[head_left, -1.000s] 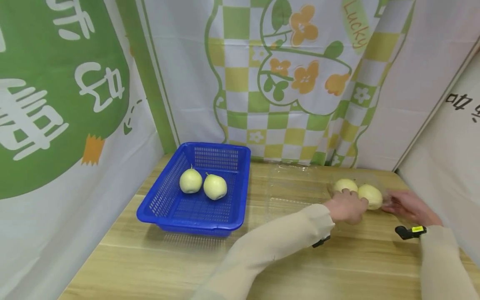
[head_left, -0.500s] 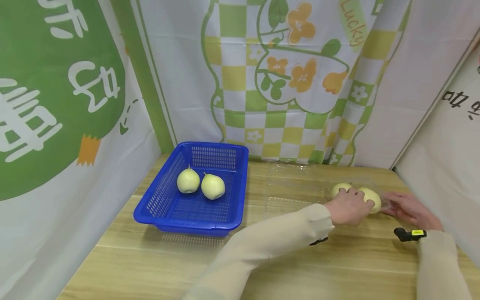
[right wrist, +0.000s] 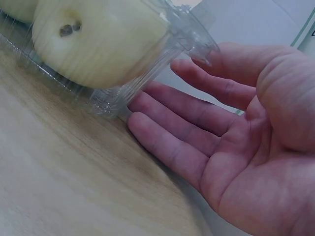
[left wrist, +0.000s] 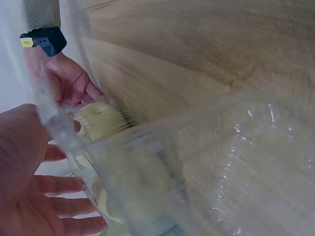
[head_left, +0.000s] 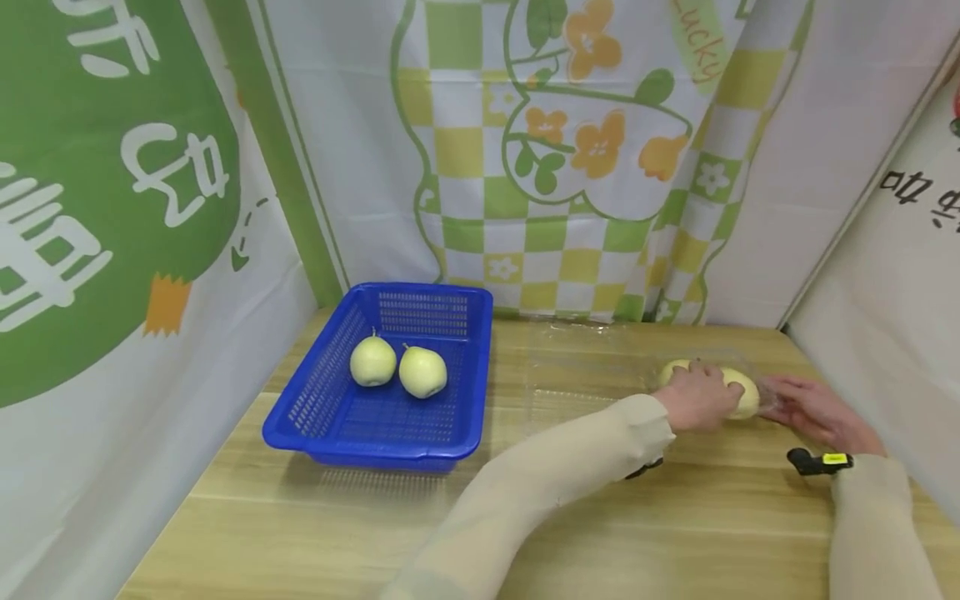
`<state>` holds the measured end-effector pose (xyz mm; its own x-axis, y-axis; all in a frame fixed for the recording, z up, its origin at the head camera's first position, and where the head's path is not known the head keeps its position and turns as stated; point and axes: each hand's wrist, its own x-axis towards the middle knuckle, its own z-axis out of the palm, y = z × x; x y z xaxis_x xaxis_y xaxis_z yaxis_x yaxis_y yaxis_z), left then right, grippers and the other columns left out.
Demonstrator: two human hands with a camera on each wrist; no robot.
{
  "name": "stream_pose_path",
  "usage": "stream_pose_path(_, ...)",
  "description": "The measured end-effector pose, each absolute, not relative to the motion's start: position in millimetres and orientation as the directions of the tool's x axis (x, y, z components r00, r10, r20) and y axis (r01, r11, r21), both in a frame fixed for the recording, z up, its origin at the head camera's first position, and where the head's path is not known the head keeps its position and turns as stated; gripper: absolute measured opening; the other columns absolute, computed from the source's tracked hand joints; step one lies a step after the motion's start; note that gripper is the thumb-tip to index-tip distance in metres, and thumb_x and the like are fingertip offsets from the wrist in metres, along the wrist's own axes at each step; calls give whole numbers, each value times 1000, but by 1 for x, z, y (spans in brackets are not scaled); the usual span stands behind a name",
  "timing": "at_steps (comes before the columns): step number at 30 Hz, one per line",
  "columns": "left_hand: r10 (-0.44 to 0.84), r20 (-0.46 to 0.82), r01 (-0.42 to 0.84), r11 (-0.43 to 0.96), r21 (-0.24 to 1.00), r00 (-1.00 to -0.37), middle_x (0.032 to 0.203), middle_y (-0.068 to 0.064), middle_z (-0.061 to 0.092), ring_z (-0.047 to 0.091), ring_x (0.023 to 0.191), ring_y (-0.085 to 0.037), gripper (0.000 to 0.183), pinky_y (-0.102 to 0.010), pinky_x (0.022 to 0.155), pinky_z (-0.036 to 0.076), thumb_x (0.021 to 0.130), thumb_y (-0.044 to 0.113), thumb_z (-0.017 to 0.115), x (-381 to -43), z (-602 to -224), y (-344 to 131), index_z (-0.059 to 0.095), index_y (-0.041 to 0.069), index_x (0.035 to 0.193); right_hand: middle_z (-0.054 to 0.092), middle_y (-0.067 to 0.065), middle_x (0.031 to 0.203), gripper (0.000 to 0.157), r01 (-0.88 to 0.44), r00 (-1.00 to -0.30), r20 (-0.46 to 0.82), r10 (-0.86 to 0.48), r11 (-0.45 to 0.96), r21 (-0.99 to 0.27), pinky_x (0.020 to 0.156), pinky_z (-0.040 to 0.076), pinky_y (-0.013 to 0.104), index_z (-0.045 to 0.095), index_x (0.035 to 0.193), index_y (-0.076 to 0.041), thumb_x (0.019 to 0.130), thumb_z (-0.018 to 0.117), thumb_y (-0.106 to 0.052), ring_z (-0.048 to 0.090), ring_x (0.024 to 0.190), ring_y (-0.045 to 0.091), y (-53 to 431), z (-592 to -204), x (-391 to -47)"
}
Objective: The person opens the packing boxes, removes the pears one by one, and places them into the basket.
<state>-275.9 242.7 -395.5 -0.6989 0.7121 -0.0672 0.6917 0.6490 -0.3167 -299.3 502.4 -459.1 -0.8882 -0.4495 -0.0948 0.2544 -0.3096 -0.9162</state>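
Note:
Two yellow-green pears [head_left: 746,398] sit in one half of a clear plastic clamshell box [right wrist: 192,37], at the right of the table in the head view. My left hand [head_left: 701,397] lies over the pears, partly hiding them. Its fingers [left wrist: 69,184] look spread and fairly straight beside the fruit in the left wrist view. With thumb and forefinger, my right hand [right wrist: 246,118] pinches the box's right end; its other fingers rest against the lower edge. The box's other half [head_left: 570,392] lies flat and folded out to the left, see-through on the wood.
A blue plastic basket [head_left: 480,400] stands at the left of the table, holding two more pears [head_left: 423,372]. A patterned curtain [head_left: 562,250] hangs along the back edge, with white cloth walls on both sides. The wooden table [head_left: 315,533] reaches toward me.
My left hand has shifted slightly over the pears and covers more of them. The pears have moved a little under it. My right hand keeps its hold at the box's end.

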Motion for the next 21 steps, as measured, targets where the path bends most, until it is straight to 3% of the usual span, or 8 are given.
stream_pose_path(4, 737, -51, 706, 622, -339, -674, 128, -3, 50, 49, 115, -30, 35, -43, 82, 48, 97, 37, 39, -273, -396, 246, 36, 29, 131, 67, 11, 104, 38, 266, -891, -113, -439, -303, -915, 84, 51, 35, 68, 107, -5, 100, 31, -3, 63, 98, 20, 502, -457, -301)
stream_pose_path(9, 754, 38, 676, 608, -417, -655, 129, -6, 52, 51, 115, -34, 36, -48, 80, 49, 102, 27, 23, -267, -400, 252, 32, 27, 137, 67, 10, 104, 37, 272, -891, -120, -438, -303, -913, 85, 51, 35, 68, 107, -5, 100, 32, -3, 63, 99, 19, 502, -455, -302)
stream_pose_path(15, 751, 69, 641, 603, -474, -656, 131, -3, 51, 54, 112, -31, 41, -46, 77, 51, 102, 30, 22, -264, -406, 258, 21, 30, 143, 67, 9, 105, 38, 288, -884, -136, -448, -291, -912, 86, 51, 34, 69, 107, -5, 100, 31, -4, 63, 99, 18, 499, -455, -300)
stream_pose_path(21, 784, 113, 621, 563, -545, -611, 127, -1, 53, 59, 104, -28, 37, -41, 73, 53, 103, 27, 20, -262, -409, 256, 34, 28, 138, 67, 13, 106, 40, 264, -875, -94, -475, -307, -914, 87, 50, 36, 67, 109, -2, 101, 27, -2, 63, 100, 20, 501, -459, -299)
